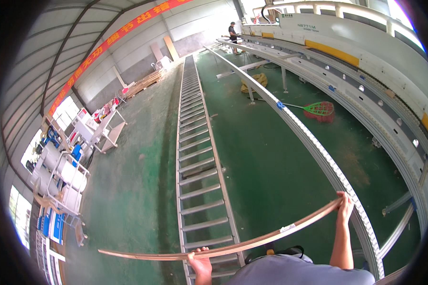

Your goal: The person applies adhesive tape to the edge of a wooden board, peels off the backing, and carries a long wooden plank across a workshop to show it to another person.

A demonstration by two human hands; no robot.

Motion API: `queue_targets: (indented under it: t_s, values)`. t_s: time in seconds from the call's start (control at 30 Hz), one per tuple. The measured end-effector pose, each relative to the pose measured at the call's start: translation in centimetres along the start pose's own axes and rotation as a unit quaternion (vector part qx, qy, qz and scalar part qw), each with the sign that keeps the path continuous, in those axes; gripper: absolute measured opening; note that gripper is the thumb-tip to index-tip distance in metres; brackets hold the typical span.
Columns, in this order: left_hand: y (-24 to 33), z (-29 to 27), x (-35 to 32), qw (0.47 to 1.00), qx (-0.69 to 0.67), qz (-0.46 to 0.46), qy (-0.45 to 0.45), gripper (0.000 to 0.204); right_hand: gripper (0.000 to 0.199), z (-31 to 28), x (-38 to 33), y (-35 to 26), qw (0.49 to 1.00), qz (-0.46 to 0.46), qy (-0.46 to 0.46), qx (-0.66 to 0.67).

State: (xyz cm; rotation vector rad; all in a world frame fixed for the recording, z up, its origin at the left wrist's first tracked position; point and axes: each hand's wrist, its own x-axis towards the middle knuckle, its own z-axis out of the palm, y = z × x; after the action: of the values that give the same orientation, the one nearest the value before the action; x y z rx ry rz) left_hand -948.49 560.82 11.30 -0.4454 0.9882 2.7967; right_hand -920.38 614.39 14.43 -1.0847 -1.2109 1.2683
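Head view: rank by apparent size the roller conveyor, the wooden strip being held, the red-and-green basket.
1. Roller conveyor, longest span in the picture.
2. Wooden strip, held by left hand and right hand; it is much nearer the camera, so true ranking against the conveyor is unsure.
3. Red-and-green basket, smallest, though farther away.

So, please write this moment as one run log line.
left hand: grips wooden strip | right hand: grips strip's far end | below: roller conveyor, green floor
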Motion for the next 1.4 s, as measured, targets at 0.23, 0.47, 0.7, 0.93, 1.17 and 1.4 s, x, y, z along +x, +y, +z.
queue_targets:
  t_s: [0.23, 0.47, 0.7, 0.93, 1.17, 1.4]
  values:
    - [-3.4, 7.1, 19.5, 1.0, 0.004, -0.002, -0.01, 0.038, 0.044, 28.0, 15.6, -0.5, 0.984, -0.018, -0.167, 0.053]
    - [-10.0, 11.9, 45.8, 0.995, -0.036, -0.082, 0.051, 0.031, 0.042, 52.1, 24.6, -1.4, 0.971, -0.056, -0.228, 0.054]
    - [-14.5, 38.6, 65.9, 0.995, 0.011, -0.079, 0.067, 0.028, 0.031, 67.2, 40.6, 0.2, 0.994, -0.092, -0.046, 0.023]
    - [-20.0, 56.0, 88.3, 0.996, 0.045, -0.083, -0.009, 0.031, 0.048, 84.9, 57.5, 6.9, 0.991, -0.093, 0.065, 0.076]
    - [-21.7, 65.0, 106.2, 0.989, 0.031, -0.066, 0.13, 0.032, 0.033, 116.5, 70.7, 6.8, 0.989, -0.125, -0.084, -0.008]
    - [-25.1, 68.1, 126.0, 0.978, -0.008, -0.005, 0.206, 0.039, 0.014, 144.8, 80.3, 9.6, 0.98, -0.026, -0.199, 0.014]
